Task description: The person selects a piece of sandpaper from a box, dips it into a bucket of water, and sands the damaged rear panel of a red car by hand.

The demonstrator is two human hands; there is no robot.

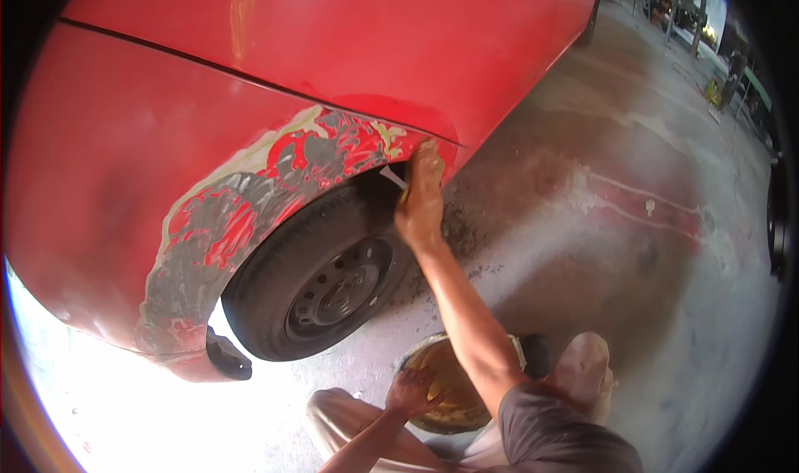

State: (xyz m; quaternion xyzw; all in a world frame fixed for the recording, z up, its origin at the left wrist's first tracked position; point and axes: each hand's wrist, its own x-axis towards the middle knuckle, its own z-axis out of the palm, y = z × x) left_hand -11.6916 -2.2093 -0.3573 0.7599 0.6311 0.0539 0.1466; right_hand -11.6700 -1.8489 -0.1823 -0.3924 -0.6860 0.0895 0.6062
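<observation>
A red car fender (79,198) fills the left side, with grey and cream filler patches (200,223) along its wheel arch. Against the arch's right end, just below the dark panel seam, my right hand (424,192) presses with its fingers together. What lies under those fingers, if anything, is hidden. A small pale sliver (391,176) shows beside the hand, at the arch edge. Lower down, my left hand (411,392) is open over a round basin (456,430) of brownish water, its fingers spread. Whether they touch the water, I cannot tell.
The black tyre (254,311) with its dark steel wheel (341,290) sits under the arch. A loose dark trim end (227,356) hangs at the fender's lower corner. Dark crumbs (458,232) litter the concrete floor (599,248). My bare foot (583,365) is beside the basin.
</observation>
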